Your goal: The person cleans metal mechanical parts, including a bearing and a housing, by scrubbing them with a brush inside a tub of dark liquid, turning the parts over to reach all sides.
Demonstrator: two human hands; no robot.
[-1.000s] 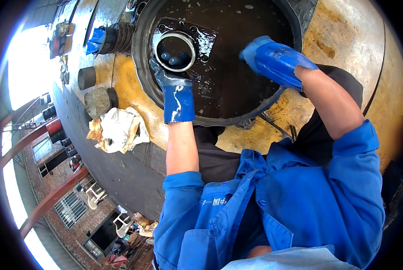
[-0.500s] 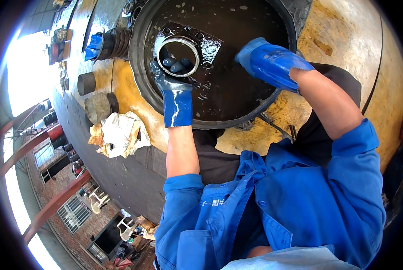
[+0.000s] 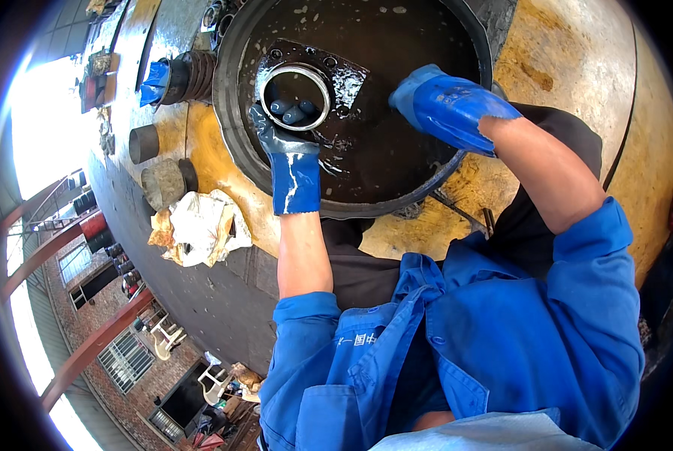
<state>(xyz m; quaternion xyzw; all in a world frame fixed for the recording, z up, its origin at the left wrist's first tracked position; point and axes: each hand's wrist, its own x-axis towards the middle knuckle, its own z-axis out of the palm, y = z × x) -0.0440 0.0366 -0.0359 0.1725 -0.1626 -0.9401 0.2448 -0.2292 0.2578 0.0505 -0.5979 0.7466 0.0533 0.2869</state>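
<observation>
A wide round black tub [image 3: 226,113] holds dark liquid [image 3: 385,169]. My left hand [image 3: 287,146], in a wet blue rubber glove, grips the near side of a metal ring [image 3: 295,66]. Several gloved fingertips show inside the ring, while the thumb lies along its outer left side. Beneath and behind the ring, a flat plate with holes [image 3: 347,84] glistens at the liquid's surface. My right hand [image 3: 420,92], also in a blue glove, is over the right part of the tub, apart from the ring. Its fingers are hidden, so I cannot see whether they hold anything.
Crumpled white cloth [image 3: 205,229] lies left of the tub. Beyond it are a short cylinder [image 3: 163,183], a dark sleeve [image 3: 145,143] and a row of stacked rings [image 3: 193,74]. A thin rod [image 3: 460,212] lies by the tub's near right side. My knees flank the tub.
</observation>
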